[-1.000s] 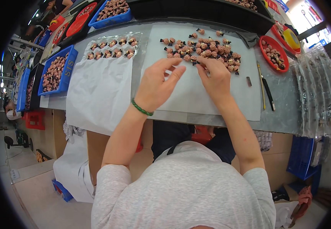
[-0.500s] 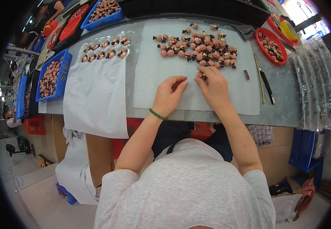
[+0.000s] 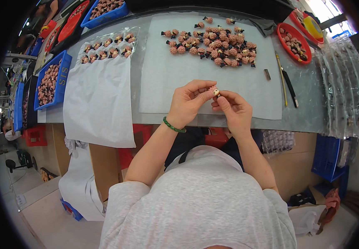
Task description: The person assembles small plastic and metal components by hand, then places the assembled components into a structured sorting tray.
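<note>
Between my two hands, over the near part of the white sheet (image 3: 163,83), is a small figurine (image 3: 214,90) with bumpy pink hair, a pale face and a dark lower part. The fingers and thumb of my left hand (image 3: 191,99) pinch its hair end. My right hand (image 3: 234,110) grips its dark end with thumb and fingers. Beyond them lies a loose pile of similar figurines (image 3: 225,43) on the sheet. To the left, several more figurines (image 3: 113,52) sit in rows in a clear plastic tray (image 3: 134,32), its near part covered by white paper (image 3: 98,95).
A blue bin (image 3: 66,68) of pink pieces stands at the left, another blue bin (image 3: 125,10) at the back. On the right are a red bowl (image 3: 309,56) of pieces, a small grey block (image 3: 267,74), a thin yellow stick (image 3: 282,79), a black pen-like tool (image 3: 289,88) and stacked clear trays (image 3: 345,87).
My right hand has drawn back from the pile's near edge with a figurine. My left hand has moved right, and both hands now meet on it.
</note>
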`<state>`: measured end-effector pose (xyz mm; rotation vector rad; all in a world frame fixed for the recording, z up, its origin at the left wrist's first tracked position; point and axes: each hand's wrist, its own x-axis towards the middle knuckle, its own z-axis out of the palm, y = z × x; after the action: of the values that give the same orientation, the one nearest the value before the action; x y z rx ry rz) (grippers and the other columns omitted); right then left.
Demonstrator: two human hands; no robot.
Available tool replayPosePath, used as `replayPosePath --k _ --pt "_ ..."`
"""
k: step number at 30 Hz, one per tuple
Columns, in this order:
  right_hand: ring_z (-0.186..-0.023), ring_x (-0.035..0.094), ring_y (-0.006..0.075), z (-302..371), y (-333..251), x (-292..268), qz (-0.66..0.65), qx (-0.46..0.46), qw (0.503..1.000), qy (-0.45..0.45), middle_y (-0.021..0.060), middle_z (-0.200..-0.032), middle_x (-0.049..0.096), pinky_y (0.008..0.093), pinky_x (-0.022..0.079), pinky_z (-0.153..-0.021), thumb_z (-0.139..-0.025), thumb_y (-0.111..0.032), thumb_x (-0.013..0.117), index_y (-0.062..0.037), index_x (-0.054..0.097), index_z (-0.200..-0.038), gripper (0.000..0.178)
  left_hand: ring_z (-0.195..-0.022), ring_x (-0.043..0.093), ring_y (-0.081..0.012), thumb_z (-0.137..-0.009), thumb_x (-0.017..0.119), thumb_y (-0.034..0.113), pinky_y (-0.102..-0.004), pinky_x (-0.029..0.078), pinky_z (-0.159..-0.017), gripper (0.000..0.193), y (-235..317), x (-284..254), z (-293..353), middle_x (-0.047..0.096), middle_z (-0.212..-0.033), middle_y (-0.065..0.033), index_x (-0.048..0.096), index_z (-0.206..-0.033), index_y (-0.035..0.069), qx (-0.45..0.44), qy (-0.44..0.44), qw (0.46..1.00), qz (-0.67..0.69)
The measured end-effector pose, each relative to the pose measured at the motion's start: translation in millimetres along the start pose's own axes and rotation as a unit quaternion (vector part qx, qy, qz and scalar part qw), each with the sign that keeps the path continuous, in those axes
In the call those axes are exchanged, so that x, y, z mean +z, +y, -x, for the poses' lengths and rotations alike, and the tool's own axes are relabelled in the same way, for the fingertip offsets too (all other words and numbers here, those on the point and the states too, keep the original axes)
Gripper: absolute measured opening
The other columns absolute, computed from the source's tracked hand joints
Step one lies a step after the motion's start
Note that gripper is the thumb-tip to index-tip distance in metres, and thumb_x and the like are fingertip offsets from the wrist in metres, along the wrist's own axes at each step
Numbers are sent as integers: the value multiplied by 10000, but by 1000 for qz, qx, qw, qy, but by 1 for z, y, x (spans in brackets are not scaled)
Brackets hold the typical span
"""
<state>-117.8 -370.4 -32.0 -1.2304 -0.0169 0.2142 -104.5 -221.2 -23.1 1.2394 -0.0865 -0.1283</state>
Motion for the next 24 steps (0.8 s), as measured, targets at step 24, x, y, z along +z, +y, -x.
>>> replayPosePath --k 24 --pt "-747 574 191 -72 -15 -6 494 -337 799 59 72 -851 607 277 465 -605 -694 -38 663 -41 604 -937 250 -887 587 -161 -873 518 128 -266 485 -769 236 4 -12 -1 604 -991 -102 526 -1078 11 -133 88 970 181"
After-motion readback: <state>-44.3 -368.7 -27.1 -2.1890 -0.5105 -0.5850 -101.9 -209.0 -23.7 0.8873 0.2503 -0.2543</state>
